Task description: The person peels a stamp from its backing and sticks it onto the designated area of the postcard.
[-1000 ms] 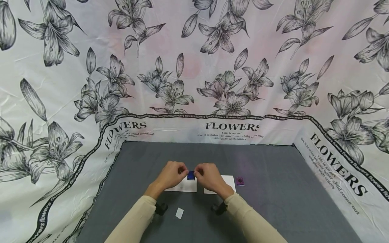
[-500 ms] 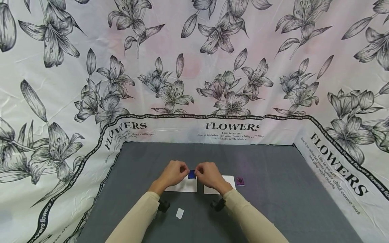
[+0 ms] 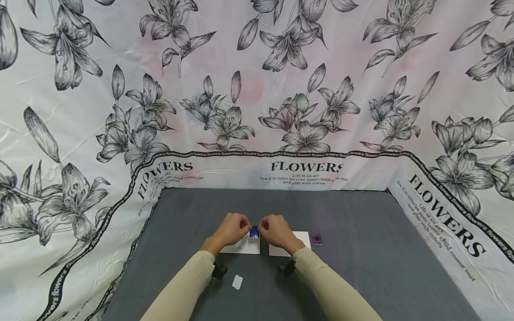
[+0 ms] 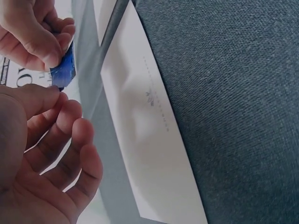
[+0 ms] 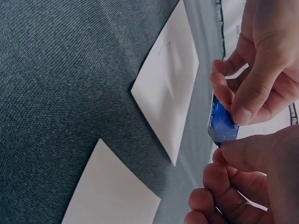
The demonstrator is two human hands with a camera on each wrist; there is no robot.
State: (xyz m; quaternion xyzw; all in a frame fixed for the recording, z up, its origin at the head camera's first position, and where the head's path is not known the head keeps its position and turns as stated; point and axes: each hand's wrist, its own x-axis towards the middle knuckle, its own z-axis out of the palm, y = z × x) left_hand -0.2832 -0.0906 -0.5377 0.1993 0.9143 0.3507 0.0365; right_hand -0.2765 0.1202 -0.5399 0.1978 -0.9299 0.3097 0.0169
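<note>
A small, shiny blue square packet [image 3: 254,231] is held up between both hands, above the white cards. My left hand [image 3: 233,229] pinches its left side between thumb and forefinger. On the opposite side, the right hand [image 3: 276,232] has a matching pinch. Seen from the left wrist, the blue packet [image 4: 65,71] is partly covered by the fingertips, and the other fingers of the left hand [image 4: 51,154] curl loosely. The right wrist view shows pale print on the packet's face [image 5: 223,122], with the right hand [image 5: 247,175] at its lower corner.
Two white cards lie side by side on the grey cloth: a left card [image 3: 245,246] and a right card [image 3: 303,238]. Beside the right one is a small purple square packet [image 3: 317,239]. A white scrap [image 3: 237,281] lies nearer, between the forearms. Flower-printed fabric [image 3: 257,111] encloses the back and sides.
Both hands keep their pinch on the blue packet and shift only slightly. Its face has tilted a little and catches more light along the lower part. The left forearm has drifted slightly right.
</note>
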